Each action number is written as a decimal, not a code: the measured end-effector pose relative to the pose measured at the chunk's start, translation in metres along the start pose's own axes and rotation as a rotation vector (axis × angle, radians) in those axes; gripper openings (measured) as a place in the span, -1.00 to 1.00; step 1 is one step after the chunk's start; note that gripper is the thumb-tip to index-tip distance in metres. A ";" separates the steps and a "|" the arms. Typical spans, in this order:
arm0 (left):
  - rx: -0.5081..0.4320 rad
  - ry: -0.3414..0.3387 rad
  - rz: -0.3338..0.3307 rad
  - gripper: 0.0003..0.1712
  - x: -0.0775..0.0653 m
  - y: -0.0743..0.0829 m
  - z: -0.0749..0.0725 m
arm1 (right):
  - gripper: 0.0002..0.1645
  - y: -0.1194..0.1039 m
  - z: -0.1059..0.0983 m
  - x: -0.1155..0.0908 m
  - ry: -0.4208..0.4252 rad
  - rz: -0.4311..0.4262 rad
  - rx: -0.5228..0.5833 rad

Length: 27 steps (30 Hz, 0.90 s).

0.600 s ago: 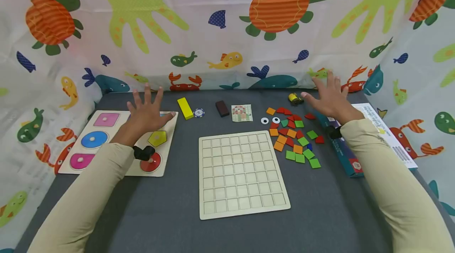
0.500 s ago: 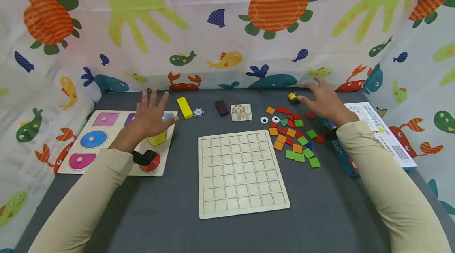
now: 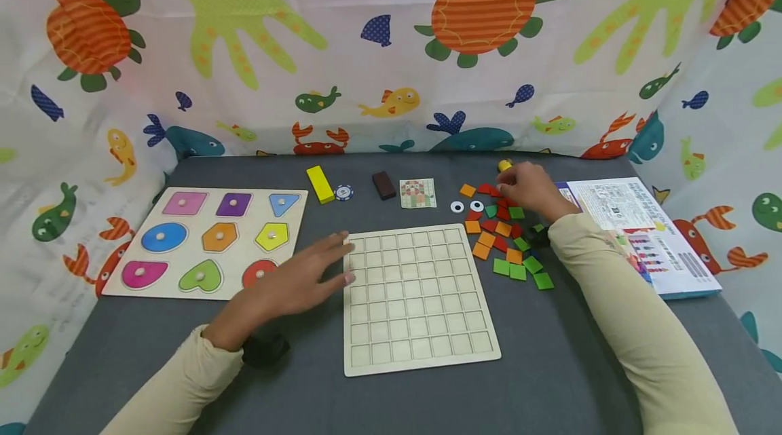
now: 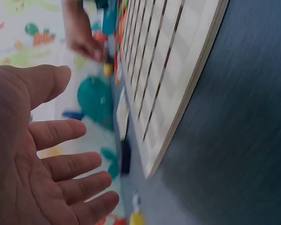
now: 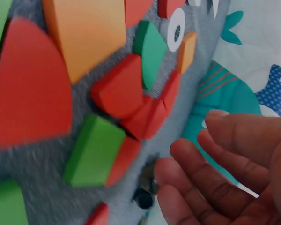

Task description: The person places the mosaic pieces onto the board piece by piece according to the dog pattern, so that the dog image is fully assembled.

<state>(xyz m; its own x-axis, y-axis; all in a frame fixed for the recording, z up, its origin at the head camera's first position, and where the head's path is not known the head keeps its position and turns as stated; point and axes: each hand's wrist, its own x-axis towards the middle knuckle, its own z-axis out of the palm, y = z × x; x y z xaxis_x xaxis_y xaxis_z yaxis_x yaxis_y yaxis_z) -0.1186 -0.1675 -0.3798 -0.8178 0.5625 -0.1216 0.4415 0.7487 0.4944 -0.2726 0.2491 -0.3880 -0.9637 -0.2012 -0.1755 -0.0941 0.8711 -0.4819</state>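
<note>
A pale wooden grid board lies on the dark tabletop in front of me. My left hand is at its left edge with fingers extended; in the left wrist view, the palm and spread fingers hold nothing. Farther back on the right, my right hand hovers by scattered red, orange and green tiles. The right wrist view shows its fingers loosely bent, thumb apart, nothing between them. Just behind that hand is a small yellow and black toy, partly hidden. Two white rings lie left of the tiles.
A shape puzzle with knobbed pieces lies at left. Along the back are a yellow block, a poker chip, a dark brown block and a picture card. A box lies right; a printed curtain surrounds the table.
My left hand has come back from above the shape puzzle, toward me and right, to the grid board's edge. My right hand has shifted left and slightly nearer, off the box toward the tiles.
</note>
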 end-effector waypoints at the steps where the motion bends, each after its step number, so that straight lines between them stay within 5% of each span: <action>1: -0.019 -0.013 0.015 -0.28 -0.003 0.004 0.006 | -0.59 0.001 0.002 0.002 -0.002 0.014 0.002; 11: -0.058 -0.130 0.171 -0.06 -0.022 0.020 0.058 | -0.54 0.004 0.017 0.012 -0.028 0.049 -0.066; 17: -0.017 -0.209 0.226 0.21 -0.023 0.017 0.063 | -0.64 0.004 0.016 0.012 -0.026 0.051 -0.053; 27: 0.050 -0.273 0.250 0.09 -0.022 0.011 0.061 | -0.80 -0.002 0.018 0.013 0.015 0.003 -0.004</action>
<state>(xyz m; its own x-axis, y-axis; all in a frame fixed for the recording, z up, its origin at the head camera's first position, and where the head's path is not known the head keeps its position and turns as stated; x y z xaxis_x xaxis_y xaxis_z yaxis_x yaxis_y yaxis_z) -0.0730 -0.1505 -0.4247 -0.5562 0.7983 -0.2309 0.6385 0.5884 0.4961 -0.2806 0.2369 -0.4050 -0.9676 -0.1921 -0.1638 -0.0925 0.8734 -0.4781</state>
